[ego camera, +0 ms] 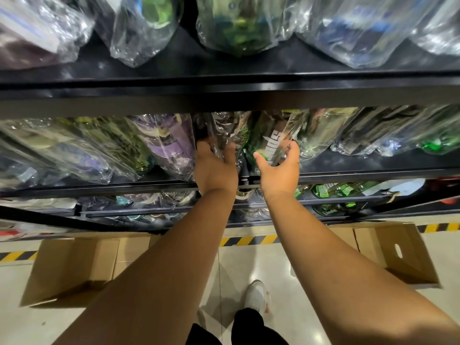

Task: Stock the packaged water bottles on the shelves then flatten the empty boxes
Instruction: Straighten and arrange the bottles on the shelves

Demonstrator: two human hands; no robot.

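Both my arms reach into the middle shelf (373, 168) of a black rack. My left hand (215, 168) lies against a plastic-wrapped dark bottle (221, 128), its fingertips tucked into the wrap. My right hand (280, 168) curls round the base of a wrapped green bottle (270, 138) with white lettering. Wrapped bottles in purple (166, 143), olive and clear fill the shelf on both sides. More wrapped bottles (236, 23) lie on the shelf above.
Two open cardboard boxes stand on the floor below the rack, one at the left (74, 265) and one at the right (395, 252). Yellow-black hazard tape (249, 240) runs along the floor. My white shoe (256, 295) stands between the boxes. Lower shelves (336, 195) hold green bottles.
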